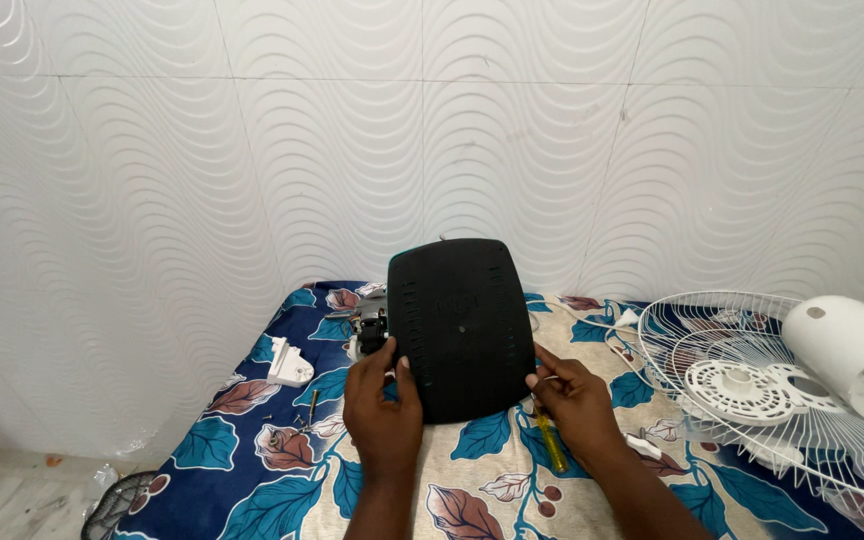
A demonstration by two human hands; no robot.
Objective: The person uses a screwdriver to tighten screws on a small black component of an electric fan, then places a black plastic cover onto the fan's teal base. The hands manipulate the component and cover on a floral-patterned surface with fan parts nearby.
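Note:
A black, rounded plastic fan base [462,325] stands tilted up on edge on the flower-patterned cloth [472,485], its slotted underside facing me. My left hand [382,405] grips its lower left edge. At the lower right edge my right hand [572,400] touches the base while also holding a yellow-handled screwdriver [552,445] that points down toward me. Behind the base on the left, a grey and white motor part [367,330] shows partly; the rest is hidden.
A white wire fan guard [752,390] lies at the right with a white motor cover [852,355] on it. A small white plastic piece [287,365] and loose screws [302,415] lie at the left. White wavy wall tiles stand behind. A dark grille [112,505] sits on the floor.

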